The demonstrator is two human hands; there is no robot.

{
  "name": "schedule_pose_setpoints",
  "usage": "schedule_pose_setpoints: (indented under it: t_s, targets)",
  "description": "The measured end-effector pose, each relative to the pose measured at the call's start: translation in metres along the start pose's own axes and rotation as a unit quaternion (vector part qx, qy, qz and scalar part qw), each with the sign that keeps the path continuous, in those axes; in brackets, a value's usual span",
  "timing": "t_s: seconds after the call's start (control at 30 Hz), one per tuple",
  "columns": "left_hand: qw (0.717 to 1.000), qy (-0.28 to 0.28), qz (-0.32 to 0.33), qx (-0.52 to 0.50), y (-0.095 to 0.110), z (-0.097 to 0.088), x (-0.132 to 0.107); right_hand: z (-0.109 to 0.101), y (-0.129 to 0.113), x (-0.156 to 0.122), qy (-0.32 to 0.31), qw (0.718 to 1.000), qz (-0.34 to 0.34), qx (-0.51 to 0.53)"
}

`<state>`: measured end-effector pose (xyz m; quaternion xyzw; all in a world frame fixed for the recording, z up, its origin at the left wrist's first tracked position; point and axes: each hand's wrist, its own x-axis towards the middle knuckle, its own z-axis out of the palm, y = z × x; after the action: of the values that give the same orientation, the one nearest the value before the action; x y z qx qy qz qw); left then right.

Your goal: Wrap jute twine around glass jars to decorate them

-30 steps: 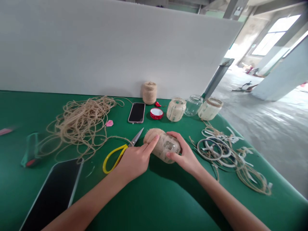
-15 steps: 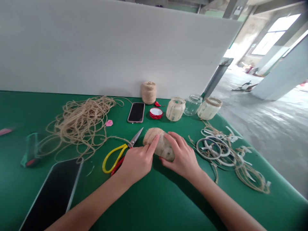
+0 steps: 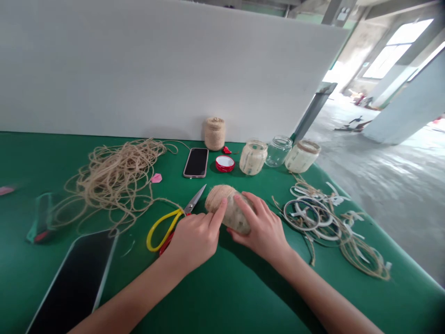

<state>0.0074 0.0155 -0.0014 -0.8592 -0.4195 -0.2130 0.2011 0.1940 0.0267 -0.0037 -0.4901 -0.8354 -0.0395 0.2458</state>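
A glass jar (image 3: 237, 217) lies tilted on its side, its far left end wound with jute twine (image 3: 219, 195). My right hand (image 3: 261, 220) grips the jar's bare part from the right, thumb below and fingers over the top. My left hand (image 3: 197, 234) is closed, its index finger stretched against the edge of the winding. A strand of twine (image 3: 167, 200) runs from the loose heap into this hand, whose curled fingers are partly hidden. Scissors (image 3: 190, 204) with yellow and red handles lie half under my left hand, blades apart.
Left is a heap of twine (image 3: 120, 171); near it, a large dark tablet-like slab (image 3: 74, 283) and a green cutter (image 3: 41, 220). Behind stand a phone (image 3: 196, 163), red tape roll (image 3: 225, 163), twine-wrapped jar (image 3: 214, 134) and several jars (image 3: 253, 158). Cords and rings (image 3: 313, 215) lie right.
Both hands and the jar stay nearly in place, with only a slight shift left in the view. The right fingers have moved a little on the jar.
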Motion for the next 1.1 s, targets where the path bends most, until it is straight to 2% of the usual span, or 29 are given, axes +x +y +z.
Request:
schedule_pose_setpoints:
  t_s: [0.13,0.3,0.5,0.8,1.0,1.1]
  targets:
    - [1.000,-0.014,0.000,0.008,0.000,0.002,0.000,-0.001,0.000,0.000,-0.002,1.000,0.022,0.022]
    - [0.999,-0.038,-0.003,0.008,0.000,0.003,0.001,-0.003,0.000,0.002,-0.007,0.991,0.085,0.103]
    - [0.999,-0.045,0.000,-0.019,0.000,0.001,0.000,-0.002,0.005,0.006,-0.012,0.977,0.145,0.154]
    - [0.999,-0.048,0.007,0.005,-0.003,0.004,0.000,0.002,0.016,0.008,-0.016,0.953,0.203,0.226]
    - [0.999,-0.052,0.004,-0.015,-0.002,0.006,-0.002,0.000,0.017,0.009,-0.046,0.958,0.215,0.185]
    - [0.999,-0.053,-0.002,-0.012,-0.001,0.008,-0.003,-0.005,0.014,0.008,0.003,0.981,0.168,0.095]
